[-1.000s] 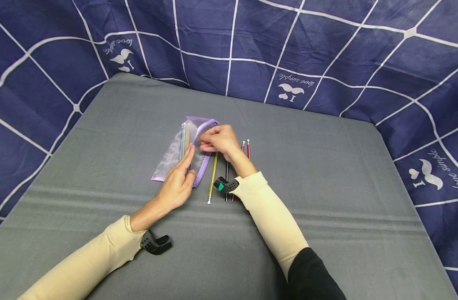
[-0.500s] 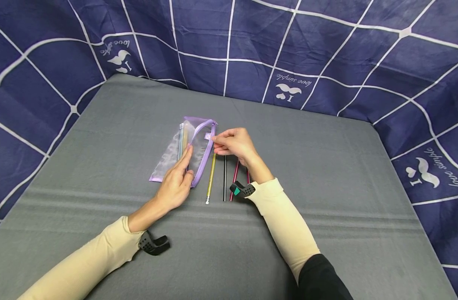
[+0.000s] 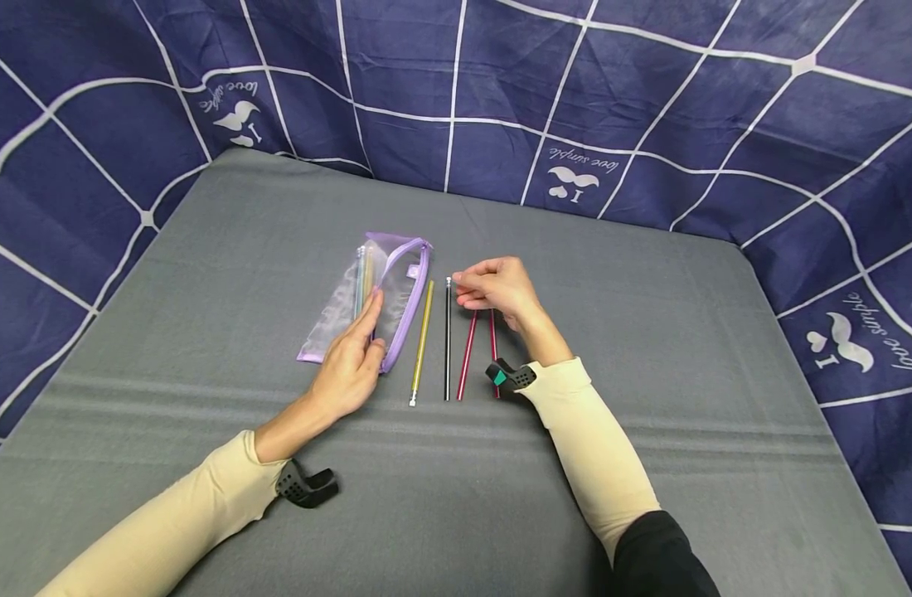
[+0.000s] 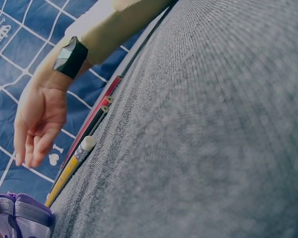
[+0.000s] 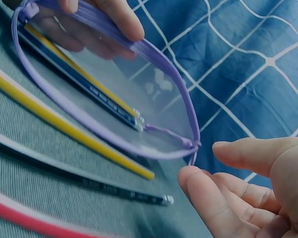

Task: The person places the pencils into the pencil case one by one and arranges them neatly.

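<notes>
Left hand (image 3: 347,365) is on the clear pouch (image 3: 331,325), pinching its upper lip, so the purple zip edge (image 3: 409,323) gapes towards the right hand (image 3: 498,290). And that right hand is empty, thumb and fingertips parted, hanging just beside the end of the black pencil (image 3: 447,348)! The yellow pencil (image 3: 422,344) lies between the hands on the grey counter (image 3: 650,332); two red pencils (image 3: 467,356) run out from beneath the right hand. Here's the danger: let that left pinch slip and the limp film would likely sag, narrowing the mouth so a pencil catches on the zip. Tip the pouch and the pencils inside it (image 5: 84,79), loose as they look, could slide out. A hurried pinch on the black one might roll it into its yellow neighbour, and a low right wrist could drag the nearest red with its black wristband (image 3: 510,377).
</notes>
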Demonstrator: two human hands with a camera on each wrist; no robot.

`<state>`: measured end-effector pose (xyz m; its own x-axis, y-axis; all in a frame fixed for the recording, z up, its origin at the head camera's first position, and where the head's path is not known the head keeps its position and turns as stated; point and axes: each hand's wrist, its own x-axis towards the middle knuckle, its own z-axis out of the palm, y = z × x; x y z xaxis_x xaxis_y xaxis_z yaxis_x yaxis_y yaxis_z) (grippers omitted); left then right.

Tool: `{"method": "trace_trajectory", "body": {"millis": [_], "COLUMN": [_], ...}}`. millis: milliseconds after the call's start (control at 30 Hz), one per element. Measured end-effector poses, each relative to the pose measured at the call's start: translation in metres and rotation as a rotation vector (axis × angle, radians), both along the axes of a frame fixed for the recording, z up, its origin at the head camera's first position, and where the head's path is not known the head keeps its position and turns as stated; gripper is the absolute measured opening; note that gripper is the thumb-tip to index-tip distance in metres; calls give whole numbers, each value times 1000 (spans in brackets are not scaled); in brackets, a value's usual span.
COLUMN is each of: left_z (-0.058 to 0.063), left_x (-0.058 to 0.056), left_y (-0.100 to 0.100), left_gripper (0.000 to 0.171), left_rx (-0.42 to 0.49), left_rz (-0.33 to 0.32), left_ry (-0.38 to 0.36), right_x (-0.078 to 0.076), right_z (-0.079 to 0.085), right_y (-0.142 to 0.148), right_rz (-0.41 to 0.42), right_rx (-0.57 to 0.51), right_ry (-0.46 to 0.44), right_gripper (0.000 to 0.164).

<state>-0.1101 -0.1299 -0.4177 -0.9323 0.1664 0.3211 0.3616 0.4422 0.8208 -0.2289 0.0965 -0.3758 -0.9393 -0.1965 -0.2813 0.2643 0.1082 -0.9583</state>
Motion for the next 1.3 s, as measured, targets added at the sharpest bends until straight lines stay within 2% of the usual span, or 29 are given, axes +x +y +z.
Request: {"method": "trace_trajectory", "body": {"millis": [367,667,900,1100,1300], "left_z": [0,1,1,1,1], "left_x": [0,0,0,0,1], "left_y": [-2,-3,-1,0,0], "left_gripper": [66,66,66,66,66], "left_rx": [-10,-13,-10,-14,-17], "left_rz": [2,12,-5,1,3], "left_ry": [2,7,4,2,-4], "right_x": [0,-4,-3,0,0], "right_z": [-8,-19,-23,-20,-19], "right_y": [27,46,51,51,50], "right_rz": [-44,-75,-46,2,4], "right_rx": [22,111,217,260,293], "right_ry": [9,-5,-12,-73,-88], "right_gripper": [16,22,25,26,26]}}
